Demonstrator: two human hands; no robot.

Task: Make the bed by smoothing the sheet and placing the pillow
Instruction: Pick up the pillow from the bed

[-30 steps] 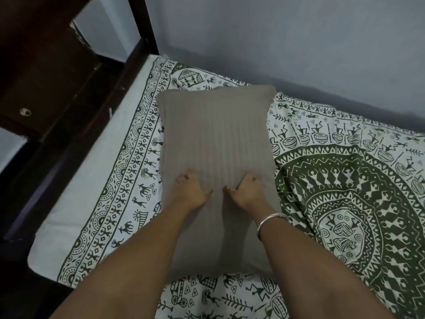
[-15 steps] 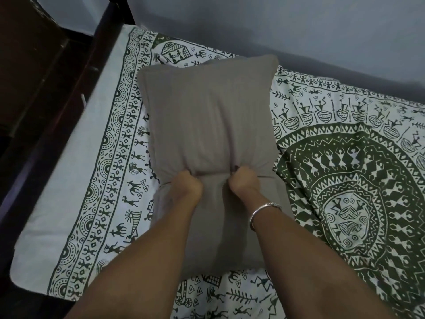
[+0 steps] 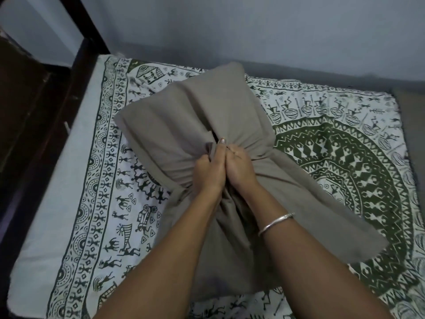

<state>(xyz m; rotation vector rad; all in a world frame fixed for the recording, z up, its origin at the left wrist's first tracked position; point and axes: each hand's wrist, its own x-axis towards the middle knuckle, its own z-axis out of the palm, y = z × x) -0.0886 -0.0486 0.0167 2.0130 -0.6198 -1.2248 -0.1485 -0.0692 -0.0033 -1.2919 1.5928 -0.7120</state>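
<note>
A grey-brown pillow (image 3: 184, 116) lies on the bed near its head end, turned a little clockwise. Its cover is bunched tightly across the middle, so the far half puffs up and the near half lies slack. My left hand (image 3: 208, 170) and my right hand (image 3: 239, 166) sit side by side at that pinched waist, both gripping the gathered fabric. A silver bangle is on my right wrist. The white sheet (image 3: 119, 203) with dark green figures and a round pattern covers the mattress under the pillow.
A dark wooden bed frame (image 3: 76, 72) runs along the left side and up at the far left corner. A pale blue-grey wall (image 3: 253, 31) stands behind the bed. The mattress edge (image 3: 48, 226) shows bare white at the left.
My hands have come together at the pillow's middle and gathered its cover into a tight bunch. The pillow has turned clockwise, and its near end has spread out to the right.
</note>
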